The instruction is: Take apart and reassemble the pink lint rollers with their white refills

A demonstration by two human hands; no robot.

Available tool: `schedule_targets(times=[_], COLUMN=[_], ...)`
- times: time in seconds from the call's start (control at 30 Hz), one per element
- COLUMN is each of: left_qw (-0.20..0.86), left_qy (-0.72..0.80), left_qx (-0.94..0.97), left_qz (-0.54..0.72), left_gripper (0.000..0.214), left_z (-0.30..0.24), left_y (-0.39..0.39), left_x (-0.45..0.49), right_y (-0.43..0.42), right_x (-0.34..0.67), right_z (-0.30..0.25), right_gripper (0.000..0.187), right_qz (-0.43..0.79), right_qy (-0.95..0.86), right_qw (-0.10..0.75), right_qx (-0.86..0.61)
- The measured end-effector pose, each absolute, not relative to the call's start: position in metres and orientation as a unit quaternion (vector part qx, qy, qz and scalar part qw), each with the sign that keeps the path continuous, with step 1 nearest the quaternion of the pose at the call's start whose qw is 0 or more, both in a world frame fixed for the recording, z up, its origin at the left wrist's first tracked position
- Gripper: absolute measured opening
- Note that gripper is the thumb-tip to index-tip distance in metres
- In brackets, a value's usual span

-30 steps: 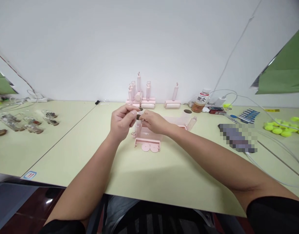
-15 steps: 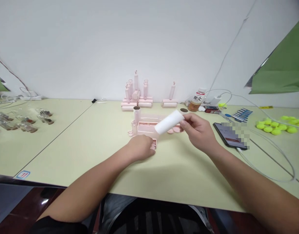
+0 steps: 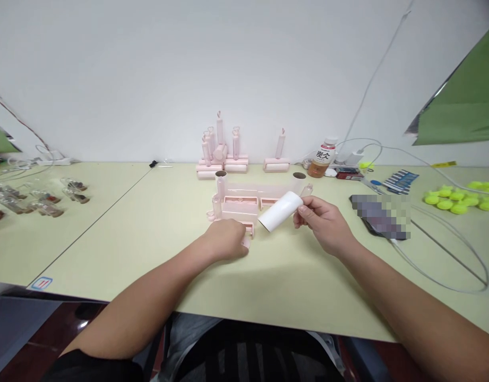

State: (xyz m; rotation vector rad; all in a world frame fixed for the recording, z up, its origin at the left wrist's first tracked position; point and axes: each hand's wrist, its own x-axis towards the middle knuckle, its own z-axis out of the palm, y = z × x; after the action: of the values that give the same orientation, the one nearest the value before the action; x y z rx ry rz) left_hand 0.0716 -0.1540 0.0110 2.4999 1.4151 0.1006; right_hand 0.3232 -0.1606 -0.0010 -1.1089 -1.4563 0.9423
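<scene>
My right hand [image 3: 324, 225] grips a white paper roll [image 3: 280, 211] by its right end, tilted low over the table. My left hand [image 3: 226, 245] rests curled on the table with its fingers closed over a small pink disc [image 3: 246, 243] beside the pink lint-roller parts [image 3: 238, 208]. A pink tube with a dark open top [image 3: 220, 183] stands upright behind these parts. Pink cover pieces [image 3: 268, 191] lie just beyond the roll.
Assembled pink lint rollers [image 3: 222, 156] stand at the wall. A drink bottle [image 3: 320, 158], a phone [image 3: 382, 220], cables [image 3: 447, 254] and yellow-green caps [image 3: 463, 193] lie right. Small glass bottles [image 3: 37, 196] sit on the left table.
Both hands left the upright tube. My right hand picked up the white roll and has lowered it toward the table; my left hand dropped onto the pink disc.
</scene>
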Motion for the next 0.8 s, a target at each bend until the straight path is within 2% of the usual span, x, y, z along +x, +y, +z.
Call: schedule_targets(times=[0.13,0.27,0.33,0.8], left_qw=[0.186,0.328,0.356,0.368], left_qy=[0.489,0.458,0.425,0.380], left_qx=[0.843,0.764,0.737,0.725], left_qz=[0.120,0.315,0.387,0.442], left_gripper=[0.017,0.028,0.030,0.043], left_z=[0.020,0.024,0.022,0.004], left_y=[-0.148,-0.142,-0.142,-0.140], left_x=[0.067,0.066,0.068,0.075], right_y=[-0.160,-0.161,-0.162,-0.170], right_x=[0.321,0.318,0.316,0.309], right_z=[0.001,0.003,0.003,0.003], right_gripper=[0.035,0.039,0.039,0.034], right_qz=[0.430,0.468,0.485,0.524], right_qy=[-0.549,-0.493,-0.479,-0.478], right_qw=[0.538,0.567,0.571,0.560], right_qx=[-0.473,-0.464,-0.458,-0.428])
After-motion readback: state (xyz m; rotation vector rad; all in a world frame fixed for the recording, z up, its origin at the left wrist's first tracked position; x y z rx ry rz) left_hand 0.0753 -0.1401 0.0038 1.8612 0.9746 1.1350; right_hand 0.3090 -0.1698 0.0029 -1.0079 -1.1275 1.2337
